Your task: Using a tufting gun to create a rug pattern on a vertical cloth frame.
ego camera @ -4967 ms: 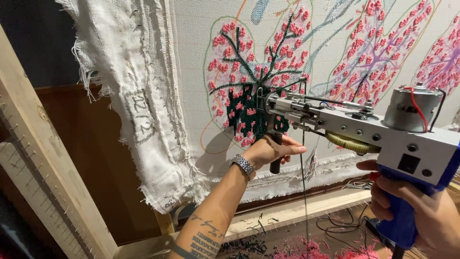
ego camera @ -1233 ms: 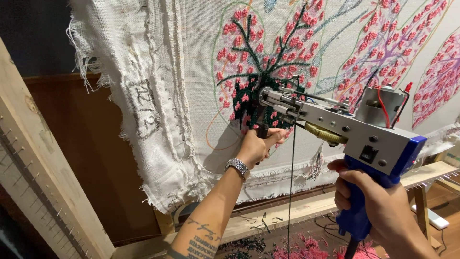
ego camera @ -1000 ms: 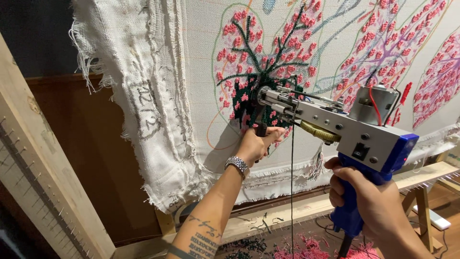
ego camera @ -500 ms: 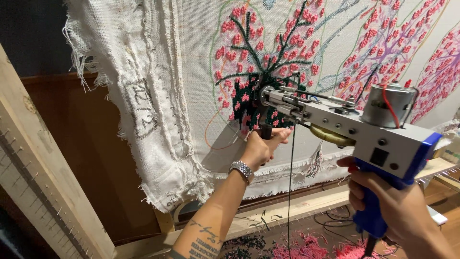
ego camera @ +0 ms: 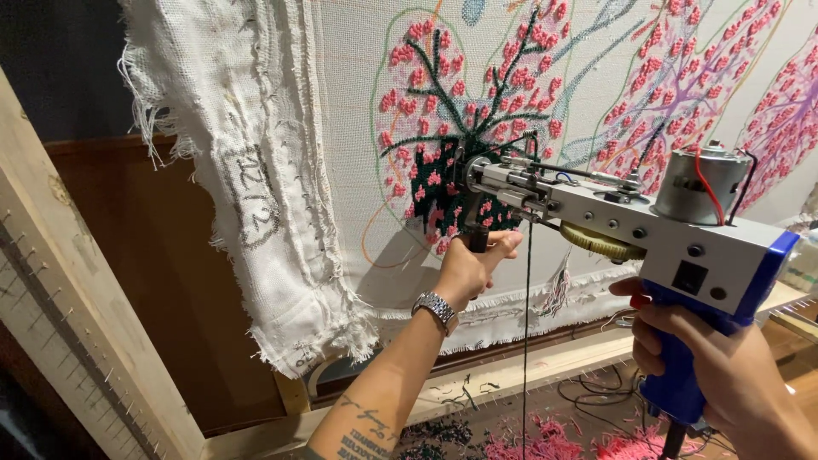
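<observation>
Tufting gun [ego camera: 630, 234] (both hands) against cloth [ego camera: 358, 153]

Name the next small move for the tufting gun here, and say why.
Probably ease the tufting gun a little further along the dark green patch. Its tip sits against the cloth there, the left hand steadies the front handle, the right hand has the blue grip, and yarn hangs fed.
</observation>
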